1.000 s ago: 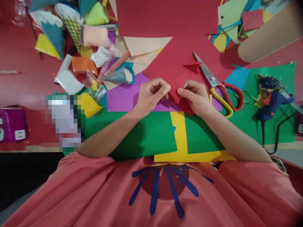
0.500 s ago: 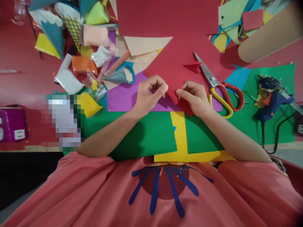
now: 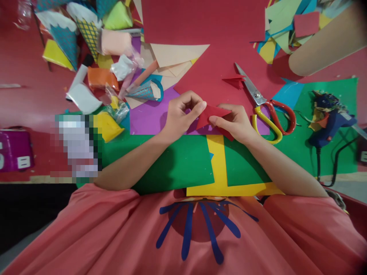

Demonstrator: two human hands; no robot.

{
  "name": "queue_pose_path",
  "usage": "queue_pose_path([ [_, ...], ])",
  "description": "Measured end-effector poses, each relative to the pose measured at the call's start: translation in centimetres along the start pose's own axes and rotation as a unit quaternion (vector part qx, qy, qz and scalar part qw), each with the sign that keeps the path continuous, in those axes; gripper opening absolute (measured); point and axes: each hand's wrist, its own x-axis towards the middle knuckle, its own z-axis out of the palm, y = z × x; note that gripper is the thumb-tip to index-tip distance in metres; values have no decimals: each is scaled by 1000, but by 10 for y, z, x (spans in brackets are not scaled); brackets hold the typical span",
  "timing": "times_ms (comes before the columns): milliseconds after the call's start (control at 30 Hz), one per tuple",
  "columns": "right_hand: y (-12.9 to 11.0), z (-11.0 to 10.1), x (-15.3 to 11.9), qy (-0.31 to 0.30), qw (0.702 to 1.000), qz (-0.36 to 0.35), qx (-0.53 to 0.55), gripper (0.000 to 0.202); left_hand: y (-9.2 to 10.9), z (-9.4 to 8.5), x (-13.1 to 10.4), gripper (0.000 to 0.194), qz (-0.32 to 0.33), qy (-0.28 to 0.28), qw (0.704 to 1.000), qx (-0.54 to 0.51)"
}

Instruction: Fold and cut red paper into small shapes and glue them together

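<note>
Between my two hands is a small folded piece of red paper (image 3: 210,114). My left hand (image 3: 185,112) pinches its left corner between thumb and forefinger. My right hand (image 3: 235,120) is closed on its right side, thumb on top and fingers behind. Just beyond the right hand lie scissors (image 3: 258,97) with one red and one yellow handle, blades partly apart. Another small folded red paper piece (image 3: 235,81) rests against the blades. Below my hands are a purple sheet (image 3: 149,118) and green sheets (image 3: 183,160).
A blue glue gun (image 3: 327,128) with its cord lies at the right. A cardboard tube (image 3: 318,46) and paper scraps (image 3: 282,23) are at the upper right. Decorated paper cones (image 3: 64,42) and bagged clay packs (image 3: 116,42) crowd the upper left. A pixelated item (image 3: 78,145) sits left.
The red paper between my hands has turned, so a pointed, folded flap now faces up across the gap. My right hand has shifted its grip slightly; the left has barely moved.
</note>
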Motion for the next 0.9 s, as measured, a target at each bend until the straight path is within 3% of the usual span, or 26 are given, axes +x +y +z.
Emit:
queue_pose_path([
  [267,-12,2,0,11,999,28,22,32,4,-1,-2,42,19,-52,997,47],
  [400,-9,0,1,9,1000,20,12,29,4,-2,-2,36,20,-48,997,50],
  [633,-9,-4,2,-87,994,-32,-65,36,6,-4,1,15,-11,-82,997,1],
  [767,-9,-5,2,-87,992,-36,-79,29,10,-5,2,13,-38,-128,990,36],
  [900,-7,-7,3,-93,993,-42,-64,27,11,-5,2,12,-48,-138,989,33],
])
